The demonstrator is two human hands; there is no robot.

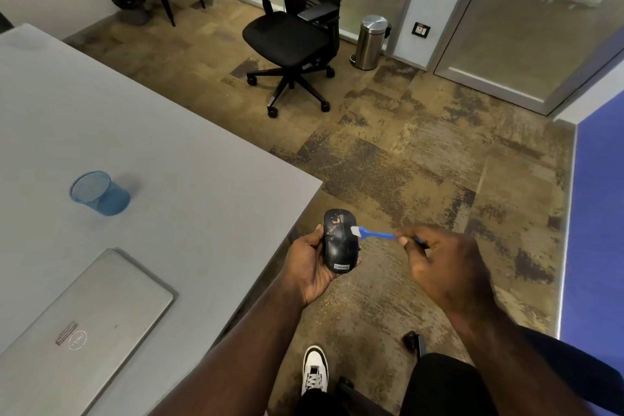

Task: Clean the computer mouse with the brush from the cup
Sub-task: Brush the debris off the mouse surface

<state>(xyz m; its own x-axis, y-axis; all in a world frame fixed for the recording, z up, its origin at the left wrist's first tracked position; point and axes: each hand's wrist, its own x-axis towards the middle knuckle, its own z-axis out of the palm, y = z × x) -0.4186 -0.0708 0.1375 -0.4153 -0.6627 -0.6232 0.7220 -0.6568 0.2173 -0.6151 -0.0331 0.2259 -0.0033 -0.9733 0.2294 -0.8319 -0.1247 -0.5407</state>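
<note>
Low in the middle of the frame, just off the near corner of the grey table point(175, 132) and out over the carpet, the left hand point(309, 267) cradles a dark computer mouse point(339, 241), its fingers curled round the body so the top faces up; tan specks are scattered across the mouse's upper surface, and a small label sits at its near end. Just to the right, the right hand point(439, 263) pinches the handle of a small blue brush point(374, 234) between thumb and fingers, the handle lying nearly level and its white bristles touching the right edge of the mouse near its far end. At middle left, a blue mesh cup point(99, 192) stands on the table, well apart from both hands. In the lower left corner a closed silver laptop point(87, 324) lies on the table. At upper centre a black office chair point(293, 34) stands on the patterned carpet, with a steel pedal bin point(371, 42) to its right against the glass partition. A white and black shoe point(314, 370) shows at the bottom centre.
</note>
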